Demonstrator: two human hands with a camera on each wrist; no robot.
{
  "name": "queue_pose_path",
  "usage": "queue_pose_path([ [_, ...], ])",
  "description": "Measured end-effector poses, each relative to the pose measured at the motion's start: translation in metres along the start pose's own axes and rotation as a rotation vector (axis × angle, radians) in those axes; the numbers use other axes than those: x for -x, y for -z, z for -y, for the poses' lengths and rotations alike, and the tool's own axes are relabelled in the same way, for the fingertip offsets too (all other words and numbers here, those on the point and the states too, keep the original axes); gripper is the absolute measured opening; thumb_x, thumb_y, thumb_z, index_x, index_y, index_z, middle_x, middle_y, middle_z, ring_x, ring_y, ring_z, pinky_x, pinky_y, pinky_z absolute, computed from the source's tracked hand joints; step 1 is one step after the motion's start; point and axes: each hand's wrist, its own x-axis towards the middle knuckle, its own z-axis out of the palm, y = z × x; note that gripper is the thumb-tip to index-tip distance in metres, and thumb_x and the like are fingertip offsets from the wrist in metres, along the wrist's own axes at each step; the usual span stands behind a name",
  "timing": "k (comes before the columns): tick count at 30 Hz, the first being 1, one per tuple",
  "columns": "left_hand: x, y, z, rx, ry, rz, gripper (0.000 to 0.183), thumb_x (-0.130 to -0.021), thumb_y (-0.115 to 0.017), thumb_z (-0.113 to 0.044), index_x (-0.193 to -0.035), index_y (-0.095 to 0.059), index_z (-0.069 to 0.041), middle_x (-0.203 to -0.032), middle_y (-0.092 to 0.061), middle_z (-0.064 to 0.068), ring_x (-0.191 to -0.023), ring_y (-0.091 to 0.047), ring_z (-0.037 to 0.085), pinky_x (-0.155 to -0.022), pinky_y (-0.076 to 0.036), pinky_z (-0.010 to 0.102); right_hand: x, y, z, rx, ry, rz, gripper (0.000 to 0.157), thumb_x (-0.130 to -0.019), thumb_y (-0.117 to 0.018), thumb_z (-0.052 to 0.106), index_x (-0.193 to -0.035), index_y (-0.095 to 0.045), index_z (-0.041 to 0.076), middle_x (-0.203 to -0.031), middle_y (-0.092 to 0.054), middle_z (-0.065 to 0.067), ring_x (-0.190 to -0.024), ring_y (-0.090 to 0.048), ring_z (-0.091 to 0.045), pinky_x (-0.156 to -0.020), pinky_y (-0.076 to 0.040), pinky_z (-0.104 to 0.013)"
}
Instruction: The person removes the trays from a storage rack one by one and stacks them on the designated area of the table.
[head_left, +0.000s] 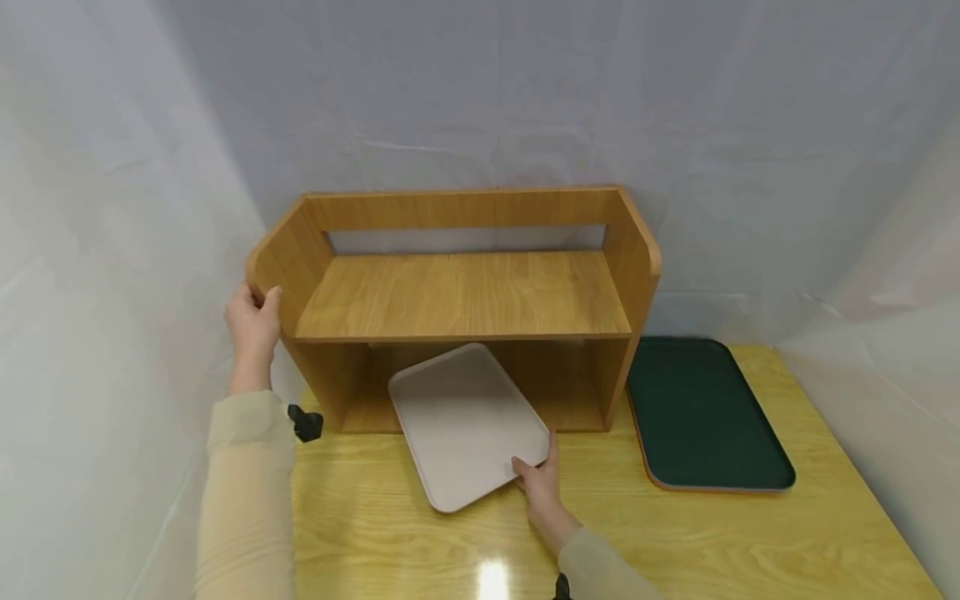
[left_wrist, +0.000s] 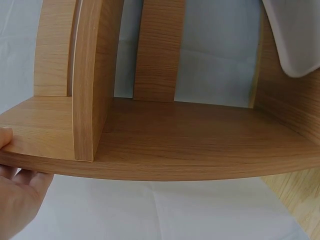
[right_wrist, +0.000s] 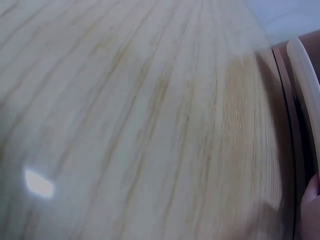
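A wooden two-tier shelf (head_left: 465,292) stands at the back of the table. My left hand (head_left: 253,323) grips the front edge of its left side panel, thumb on the inner face and fingers outside, as the left wrist view also shows. My right hand (head_left: 542,483) pinches the near right corner of a pale, light-coloured tray (head_left: 465,429). The tray lies turned at an angle, its far part inside the lower compartment and its near part out over the table. In the right wrist view only the tray's edge (right_wrist: 306,75) and a bit of the hand (right_wrist: 311,207) show.
To the right of the shelf a dark green tray (head_left: 708,417) lies on the yellow wooden table (head_left: 600,542), with an orange edge showing beneath it. White sheeting (head_left: 862,208) hangs behind and at both sides.
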Motion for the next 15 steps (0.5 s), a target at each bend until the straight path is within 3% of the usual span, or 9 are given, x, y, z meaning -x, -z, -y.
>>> queue_pose_path([
  [2, 0.001, 0.0, 0.0, -0.009, 0.0, 0.003, 0.024, -0.09, -0.049, -0.024, -0.077, -0.038, -0.007, -0.07, -0.036, 0.004, -0.057, -0.035, 0.009, -0.047, -0.03, 0.019, 0.0, 0.006, 0.001, -0.041, -0.013, -0.006, 0.087, -0.08, -0.052, -0.011, -0.142, 0.001, 0.019, -0.14, 0.008, -0.027, -0.102, -0.042, -0.034, -0.067, -0.047, -0.03],
  [8, 0.001, 0.001, -0.002, -0.022, 0.004, 0.013, 0.027, -0.09, -0.047, -0.025, -0.075, -0.034, -0.006, -0.071, -0.034, 0.006, -0.056, -0.034, 0.009, -0.045, -0.029, 0.019, -0.003, 0.023, 0.005, -0.069, -0.01, 0.0, 0.087, -0.079, -0.049, -0.013, -0.142, 0.002, 0.017, -0.14, 0.011, -0.026, -0.086, -0.043, -0.024, -0.058, -0.042, -0.022],
  [15, 0.0, 0.0, 0.0, -0.022, -0.01, 0.014, 0.027, -0.09, -0.047, -0.024, -0.074, -0.033, -0.006, -0.071, -0.034, 0.006, -0.055, -0.034, 0.01, -0.045, -0.029, 0.02, -0.01, 0.038, 0.014, -0.14, -0.001, 0.063, 0.087, -0.077, -0.042, -0.021, -0.141, 0.004, 0.016, -0.14, 0.016, -0.023, -0.104, -0.032, -0.032, -0.064, -0.044, -0.023],
])
